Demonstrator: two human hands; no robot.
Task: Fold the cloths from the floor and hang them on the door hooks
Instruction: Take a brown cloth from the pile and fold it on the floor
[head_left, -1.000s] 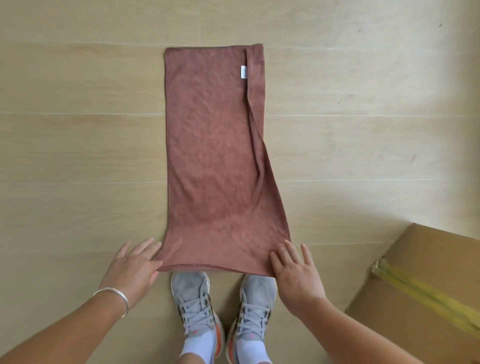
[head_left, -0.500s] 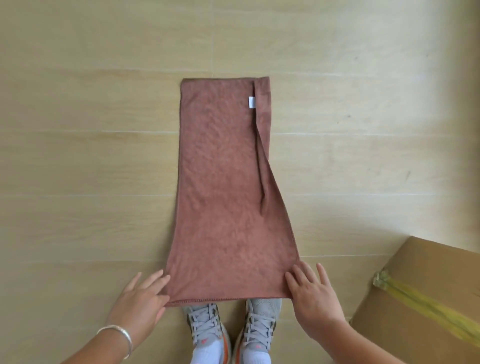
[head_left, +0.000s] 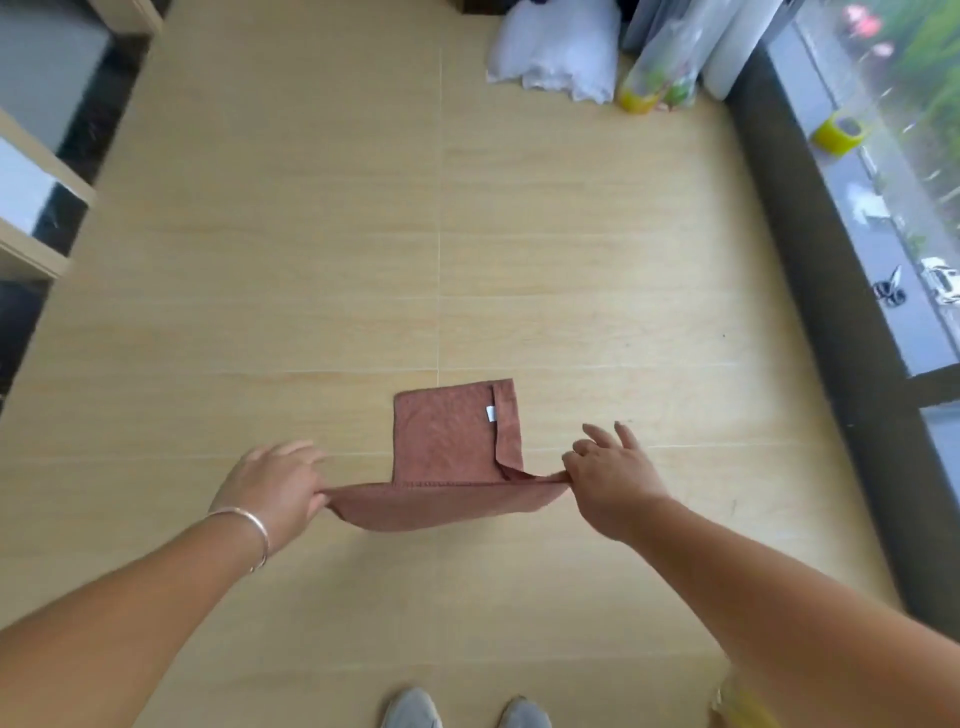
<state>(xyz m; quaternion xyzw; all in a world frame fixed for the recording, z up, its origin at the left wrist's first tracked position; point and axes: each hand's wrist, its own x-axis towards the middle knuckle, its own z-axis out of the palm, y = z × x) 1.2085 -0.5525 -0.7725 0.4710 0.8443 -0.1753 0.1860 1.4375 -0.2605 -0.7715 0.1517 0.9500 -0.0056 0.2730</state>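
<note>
Left hand (head_left: 272, 488), right hand (head_left: 610, 478) pinch brown cloth (head_left: 447, 447) near corners, lifted over floor (head_left: 311, 260)

The floor (head_left: 363, 234) is pale wood-look planks with thin seams. A brown cloth (head_left: 447, 441) lies on it near the middle, its far part flat, its near edge lifted. At the far end a white bag (head_left: 556, 57) rests beside upright rolls (head_left: 670, 67). Two grey shoes (head_left: 462, 709) stand at the near edge
</note>
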